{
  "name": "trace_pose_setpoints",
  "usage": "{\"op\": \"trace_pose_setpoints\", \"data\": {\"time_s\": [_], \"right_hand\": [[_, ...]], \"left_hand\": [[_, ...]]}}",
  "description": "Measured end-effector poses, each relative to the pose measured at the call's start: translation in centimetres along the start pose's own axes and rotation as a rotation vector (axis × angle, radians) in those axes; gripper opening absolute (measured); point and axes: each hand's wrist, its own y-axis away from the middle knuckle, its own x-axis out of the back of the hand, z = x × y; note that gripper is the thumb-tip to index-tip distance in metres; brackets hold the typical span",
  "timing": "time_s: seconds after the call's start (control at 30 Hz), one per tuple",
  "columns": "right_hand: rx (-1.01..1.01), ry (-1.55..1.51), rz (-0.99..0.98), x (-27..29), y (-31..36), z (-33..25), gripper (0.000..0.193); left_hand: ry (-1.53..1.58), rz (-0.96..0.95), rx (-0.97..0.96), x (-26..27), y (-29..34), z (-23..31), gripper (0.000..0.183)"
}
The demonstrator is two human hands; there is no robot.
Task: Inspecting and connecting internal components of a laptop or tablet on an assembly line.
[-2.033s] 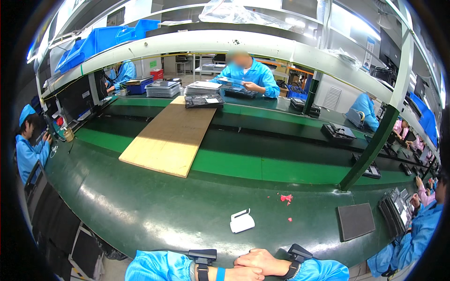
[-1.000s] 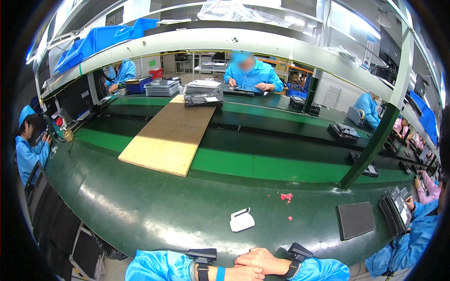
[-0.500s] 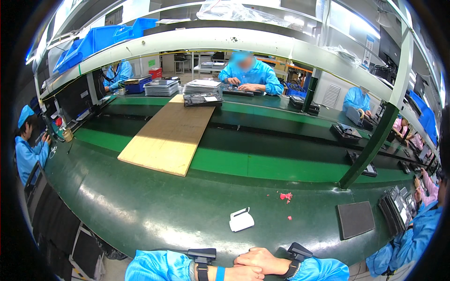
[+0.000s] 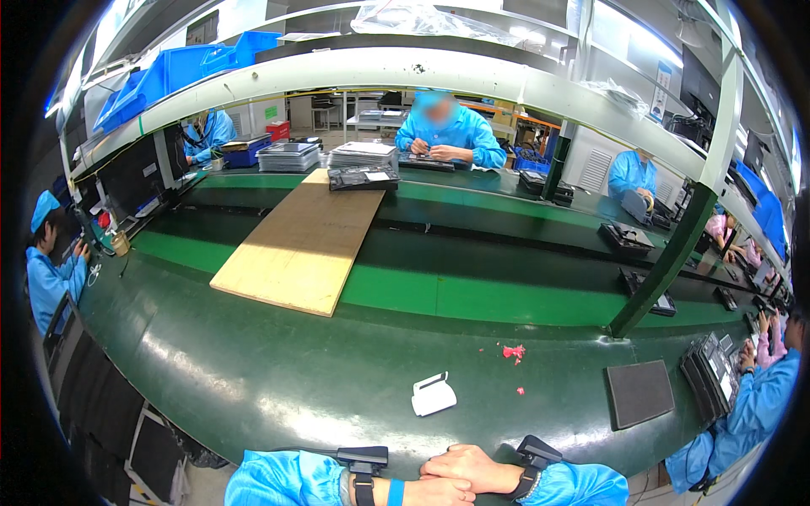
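Observation:
My hands lie one over the other at the near edge of the green table, in the lower middle. My right hand point(image 4: 469, 465) is on top, its fingers curled over my left hand point(image 4: 437, 492). My left hand's fingers, partly covered, stretch out beneath the right wrist, holding nothing I can see. Each wrist carries a dark strap with a black device, and a blue band circles the left wrist. Just ahead of the hands, a small white plastic piece point(image 4: 434, 395) lies on the table, touched by neither.
Red scraps point(image 4: 513, 352) and a dark flat pad point(image 4: 640, 395) lie to the right. A wooden board point(image 4: 295, 244) spans the green belt. Black units point(image 4: 625, 239) sit farther off near a green post point(image 4: 665, 263). Co-workers in blue sit across and at both sides.
My hands have stayed put, one over the other. The co-worker across has shifted their hands over the work, and the one at the right has moved an arm toward the stacked black units.

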Motion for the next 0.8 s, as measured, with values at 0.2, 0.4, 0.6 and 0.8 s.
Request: {"op": "trace_pose_setpoints", "data": {"time_s": [0.2,0.4,0.6,0.8], "right_hand": [[-0.001,0.006,0.003,0.0,0.4,0.3,0.022],[-0.019,-0.001,-0.015,-1.0,0.5,0.8,0.022],[-0.014,-0.022,-0.002,-0.8,0.5,0.8,0.021],[-0.014,-0.018,0.002,-0.9,0.6,0.9,0.021]], "left_hand": [[0.021,0.089,-0.036,-0.4,-0.2,-0.3,0.023],[0.063,0.221,-0.103,-0.8,0.0,-0.4,0.017],[0.083,0.18,-0.095,-0.7,-0.4,-0.6,0.025],[0.083,0.26,-0.126,-1.0,-0.5,-0.7,0.027]]}}
